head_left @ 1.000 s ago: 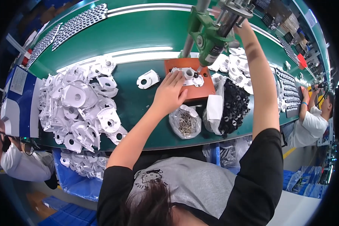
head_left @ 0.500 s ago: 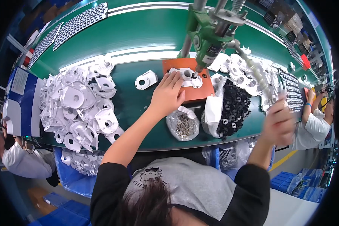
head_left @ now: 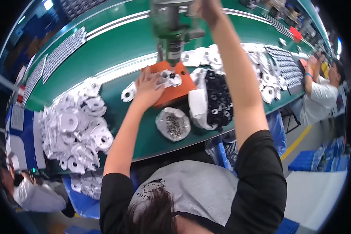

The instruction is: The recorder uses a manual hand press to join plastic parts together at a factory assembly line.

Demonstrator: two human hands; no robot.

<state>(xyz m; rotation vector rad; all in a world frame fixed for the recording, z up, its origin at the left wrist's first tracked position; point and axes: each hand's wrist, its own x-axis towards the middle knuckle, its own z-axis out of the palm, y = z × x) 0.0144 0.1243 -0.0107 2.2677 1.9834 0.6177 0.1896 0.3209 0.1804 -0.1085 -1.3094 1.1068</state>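
Note:
On an orange block (head_left: 188, 81) under a green press (head_left: 171, 33) lies a white plastic part (head_left: 174, 81), a small black piece at its right end below the press tip. My left hand (head_left: 147, 87) rests over the left end of that part, fingers spread, thumb toward me. Raised high beside the press head, my right hand (head_left: 210, 9) is blurred and cut by the upper edge; its fingers cannot be made out. Another white part (head_left: 128, 93) with a round hole lies just left of the block. A clear bag of small metal pieces (head_left: 174, 124) sits in front.
A big heap of white parts (head_left: 72, 124) covers the left of the bench. Right of the block stands a bag of black pieces (head_left: 221, 102), with more white parts (head_left: 267, 76) beyond my right forearm. A co-worker (head_left: 324, 87) sits at far right, another (head_left: 39, 195) at left.
My right hand has swung from the right side up to the press head. The pale-wrapped lever slanting down right no longer shows there. My left hand stays at the part; the view has turned.

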